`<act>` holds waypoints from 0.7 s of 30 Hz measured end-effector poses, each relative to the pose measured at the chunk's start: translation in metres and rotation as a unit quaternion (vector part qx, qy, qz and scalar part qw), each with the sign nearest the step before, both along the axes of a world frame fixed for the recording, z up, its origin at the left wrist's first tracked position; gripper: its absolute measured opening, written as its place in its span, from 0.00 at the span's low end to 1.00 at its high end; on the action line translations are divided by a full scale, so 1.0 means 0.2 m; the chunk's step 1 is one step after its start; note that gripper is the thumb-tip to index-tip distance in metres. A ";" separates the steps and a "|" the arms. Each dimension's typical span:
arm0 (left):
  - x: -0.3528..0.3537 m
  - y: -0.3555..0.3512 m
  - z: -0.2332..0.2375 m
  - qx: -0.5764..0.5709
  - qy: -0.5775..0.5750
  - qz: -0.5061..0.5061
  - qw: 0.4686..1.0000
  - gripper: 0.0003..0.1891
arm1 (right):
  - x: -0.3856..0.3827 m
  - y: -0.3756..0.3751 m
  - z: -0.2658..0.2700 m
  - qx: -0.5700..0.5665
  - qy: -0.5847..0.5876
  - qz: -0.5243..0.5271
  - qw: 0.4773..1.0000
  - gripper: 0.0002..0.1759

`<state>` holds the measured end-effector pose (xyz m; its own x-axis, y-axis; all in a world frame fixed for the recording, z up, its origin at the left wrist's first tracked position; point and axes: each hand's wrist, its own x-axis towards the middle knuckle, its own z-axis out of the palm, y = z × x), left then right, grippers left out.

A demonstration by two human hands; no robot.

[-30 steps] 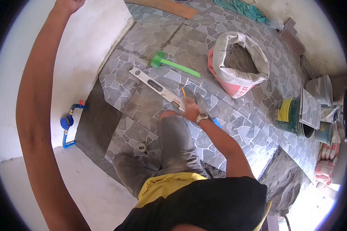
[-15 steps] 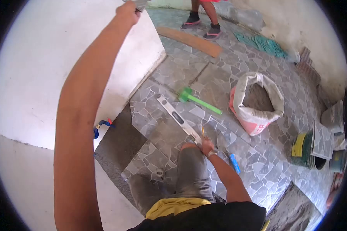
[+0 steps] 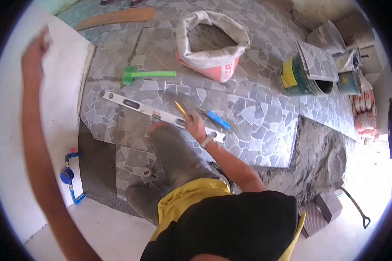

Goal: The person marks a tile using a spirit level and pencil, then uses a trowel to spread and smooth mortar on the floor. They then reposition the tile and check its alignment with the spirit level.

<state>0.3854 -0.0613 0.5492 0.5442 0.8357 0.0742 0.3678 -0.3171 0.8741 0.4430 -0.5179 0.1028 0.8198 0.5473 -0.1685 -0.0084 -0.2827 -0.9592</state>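
My right hand [image 3: 197, 127] is closed around a yellow pencil [image 3: 180, 108] and rests at the spirit level [image 3: 141, 108], which lies on the patterned tiles in front of my knee. Just beyond that hand is a blue-handled tool [image 3: 217, 119]. My left hand [image 3: 38, 47] is raised at the far left against the white wall [image 3: 59, 48]; motion smears its fingers, so what it holds, if anything, does not show. A green mallet [image 3: 148, 74] lies beyond the level. A small round tape measure [image 3: 148, 171] sits beside my leg.
An open sack of grey mix [image 3: 213, 65] stands ahead. Buckets [image 3: 307, 82] with a tile on top are at right. Wet mortar [image 3: 322, 152] and a shovel handle [image 3: 355, 204] lie right. Blue pipes with a meter [image 3: 67, 175] run along the left wall. A plank [image 3: 115, 18] lies behind.
My view has swung right and down. My left hand has come lower along the wall; the grey object it held is no longer discernible. My right hand keeps the pencil by the level.
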 end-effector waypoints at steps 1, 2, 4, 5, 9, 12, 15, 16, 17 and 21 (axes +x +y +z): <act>-0.12 -0.25 -0.29 0.097 -0.035 -0.023 0.994 0.18 | -0.01 -0.02 0.10 0.036 0.068 -0.013 0.997 0.13; -0.32 -0.33 -0.73 0.103 -0.095 -0.128 0.982 0.16 | -0.02 -0.03 0.23 0.067 0.089 -0.002 0.994 0.12; -0.42 -1.09 -1.05 -0.196 0.019 -0.053 0.979 0.19 | -0.11 0.04 0.59 0.127 0.144 0.066 0.979 0.12; -0.60 -1.27 -1.31 -0.125 0.034 -0.183 0.975 0.23 | -0.14 0.03 0.76 0.076 0.085 0.162 0.980 0.12; -0.83 -1.96 -1.44 -0.470 -0.226 0.015 0.853 0.24 | -0.46 0.04 0.85 0.037 -0.049 0.402 0.914 0.13; -1.19 -2.07 -1.45 -0.472 -0.271 0.190 0.817 0.22 | -0.38 0.02 0.68 0.140 -0.215 0.498 0.828 0.10; -1.70 -2.17 -1.52 -0.386 -0.211 0.324 0.838 0.17 | 0.14 0.05 0.15 -0.045 -0.363 0.212 0.906 0.25; -1.84 -2.22 -1.49 -0.355 -0.207 0.390 0.824 0.15 | 0.34 0.03 -0.02 -0.150 -0.449 0.180 0.862 0.31; -1.97 -2.27 -1.46 -0.322 -0.204 0.446 0.810 0.14 | 0.55 0.00 -0.30 -0.251 -0.529 0.133 0.800 0.38; -2.28 -2.39 -1.47 -0.297 -0.103 0.516 0.797 0.15 | 0.77 -0.18 -0.60 -0.419 -0.355 0.380 0.744 0.46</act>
